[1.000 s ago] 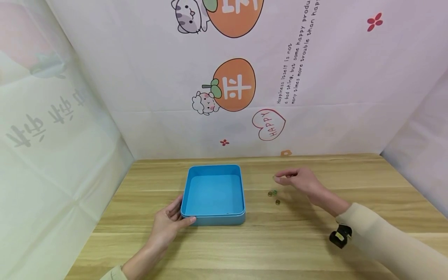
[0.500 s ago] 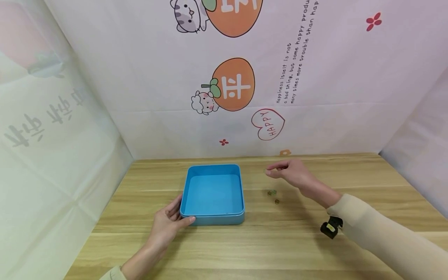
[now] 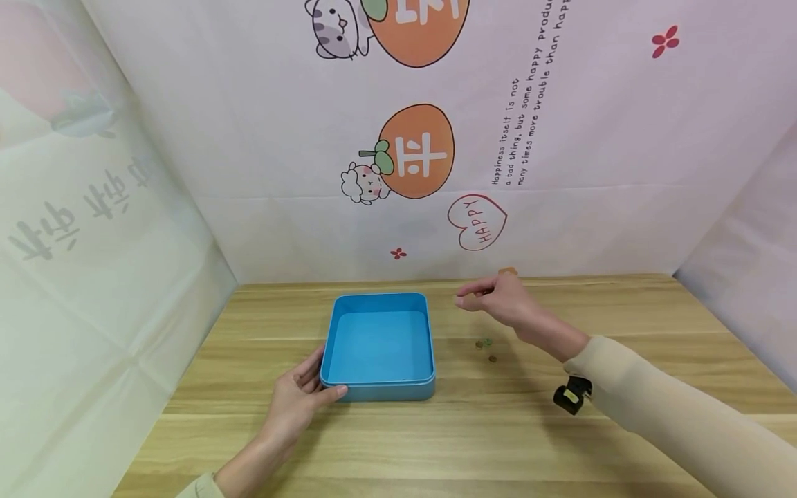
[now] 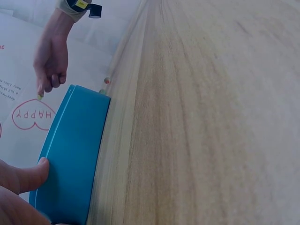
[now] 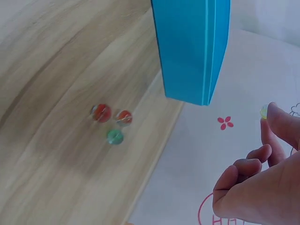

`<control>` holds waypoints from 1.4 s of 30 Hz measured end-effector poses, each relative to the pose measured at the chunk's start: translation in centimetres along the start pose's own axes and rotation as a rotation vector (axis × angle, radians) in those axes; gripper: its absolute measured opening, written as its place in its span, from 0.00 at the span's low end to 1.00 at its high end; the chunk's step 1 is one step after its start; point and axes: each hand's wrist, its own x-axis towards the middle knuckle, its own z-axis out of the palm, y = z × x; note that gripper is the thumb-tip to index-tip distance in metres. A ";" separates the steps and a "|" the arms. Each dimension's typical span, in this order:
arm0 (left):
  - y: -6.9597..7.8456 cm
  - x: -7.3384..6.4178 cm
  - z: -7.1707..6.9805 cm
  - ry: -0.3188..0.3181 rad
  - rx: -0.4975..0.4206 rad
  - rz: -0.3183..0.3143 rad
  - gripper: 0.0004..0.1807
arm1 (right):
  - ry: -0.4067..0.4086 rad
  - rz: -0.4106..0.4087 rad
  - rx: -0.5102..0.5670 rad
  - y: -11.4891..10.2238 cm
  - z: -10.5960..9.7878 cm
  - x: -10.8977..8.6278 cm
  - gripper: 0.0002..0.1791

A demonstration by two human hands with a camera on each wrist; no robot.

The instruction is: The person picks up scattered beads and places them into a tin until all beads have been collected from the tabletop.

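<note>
The near left corner of the blue box (image 3: 380, 392) is held by the left hand (image 3: 295, 398), its grip closed around it with the thumb laid on the front wall and the fingers along the side; presumably the box is steadied this way so that its mouth is left uncovered. By the right hand (image 3: 512, 304) a small yellow-green bead (image 5: 263, 112) is pinched, the grip narrowed to thumb and finger, probably because so tiny a thing is best secured at the tips. It is held in the air just right of the box's far corner. Two red beads (image 5: 103, 113) and a green bead (image 5: 115, 136) are seen close together on the tabletop (image 3: 261, 332), near the box's right wall. Ample room is offered in front and to either side; behind, the tabletop's far edge is bounded by printed cloth (image 3: 280, 228).
</note>
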 end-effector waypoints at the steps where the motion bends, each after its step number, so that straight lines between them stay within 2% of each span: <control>1: 0.0 0.0 0.0 0.001 0.000 0.000 0.49 | -0.003 0.001 0.005 -0.2 0.1 0.1 0.16; 10: 0.0 -0.1 0.0 -0.006 -0.003 0.005 0.48 | -0.010 -0.007 0.002 -1.6 1.7 0.7 0.16; 21: -0.1 0.0 0.0 -0.012 -0.001 0.006 0.48 | -0.018 -0.005 0.024 -1.9 3.4 1.5 0.13; 28: 0.0 0.0 -0.1 -0.011 0.003 0.007 0.48 | -0.031 -0.008 0.066 -2.3 5.2 1.9 0.10; 42: 0.0 0.0 -0.2 -0.015 -0.002 0.003 0.48 | -0.033 -0.056 0.064 -3.0 8.6 3.1 0.07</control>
